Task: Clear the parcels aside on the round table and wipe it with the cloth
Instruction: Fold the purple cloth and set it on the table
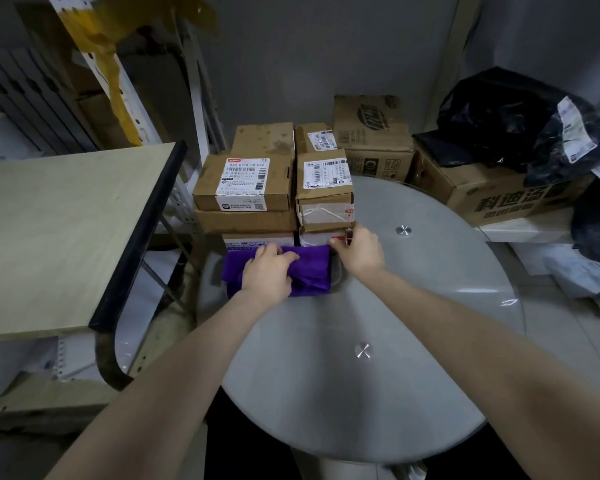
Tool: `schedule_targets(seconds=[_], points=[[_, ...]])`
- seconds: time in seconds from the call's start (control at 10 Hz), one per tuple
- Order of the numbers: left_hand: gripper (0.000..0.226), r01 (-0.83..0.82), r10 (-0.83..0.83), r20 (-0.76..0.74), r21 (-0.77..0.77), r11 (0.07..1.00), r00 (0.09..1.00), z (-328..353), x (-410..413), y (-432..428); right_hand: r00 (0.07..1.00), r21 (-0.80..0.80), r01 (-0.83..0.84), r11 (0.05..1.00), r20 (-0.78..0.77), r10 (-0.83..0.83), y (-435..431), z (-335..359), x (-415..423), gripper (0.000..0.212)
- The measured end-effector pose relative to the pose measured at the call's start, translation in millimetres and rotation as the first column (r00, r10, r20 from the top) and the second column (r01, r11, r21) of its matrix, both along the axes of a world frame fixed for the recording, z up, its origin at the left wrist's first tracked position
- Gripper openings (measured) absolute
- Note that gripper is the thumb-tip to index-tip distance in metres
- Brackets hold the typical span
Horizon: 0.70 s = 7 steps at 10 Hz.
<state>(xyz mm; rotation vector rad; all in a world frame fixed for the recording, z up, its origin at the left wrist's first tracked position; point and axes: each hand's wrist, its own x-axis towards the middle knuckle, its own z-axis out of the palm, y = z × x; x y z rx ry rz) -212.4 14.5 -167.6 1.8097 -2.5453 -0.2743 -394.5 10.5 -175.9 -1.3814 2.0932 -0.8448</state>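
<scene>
Parcels (pixel 274 192) stacked at the round table's (pixel 413 306) far-left edge, cloth (pixel 309 268) just before them — both hands there.

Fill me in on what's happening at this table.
A person is wiping a round glass table. The left hand presses a purple cloth flat at the table's far left edge, against stacked cardboard parcels. The right hand touches the lowest box of the right stack. Most of the tabletop is bare.

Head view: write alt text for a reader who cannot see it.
A person's left hand presses a purple cloth on a round glass table, while the right hand touches the base of stacked cardboard parcels at the table's far edge. More boxes and a black bag sit behind.
</scene>
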Motion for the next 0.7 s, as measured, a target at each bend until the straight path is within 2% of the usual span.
schedule_targets(seconds=[0.2,0.3,0.4,0.5,0.6,0.7], points=[[0.064,-0.002,-0.003,0.107,0.05,0.999,0.994,-2.7,-10.4,7.4,1.0,0.033,-0.01,0.999,0.013,0.01,1.8,3.4,-2.9,0.038],[0.069,0.003,-0.016,0.099,0.127,0.992,0.995,2.5,-8.7,7.1,0.997,0.082,0.07,0.994,-0.044,-0.066,11.2,9.4,-3.2,0.034],[0.074,-0.005,-0.012,0.088,0.191,0.982,0.996,12.4,-7.5,6.9,0.994,0.117,-0.062,0.991,-0.08,0.072,26.9,11.6,2.7,0.009],[0.071,-0.034,0.027,0.04,0.169,0.985,0.999,24.3,-11.3,13.6,0.963,0.066,-0.251,0.966,-0.079,0.256,40.0,6.0,7.7,0.009],[0.06,-0.05,0.058,-0.081,0.101,0.994,0.995,35.3,-16.0,21.1,0.955,0.012,-0.278,0.961,-0.103,0.278,47.7,6.2,6.7,0.015],[0.051,-0.037,0.034,-0.219,-0.012,0.999,0.975,58.1,-22.6,24.2,0.97,-0.032,-0.238,0.971,-0.053,0.236,47.4,17.1,0.3,0.038]])
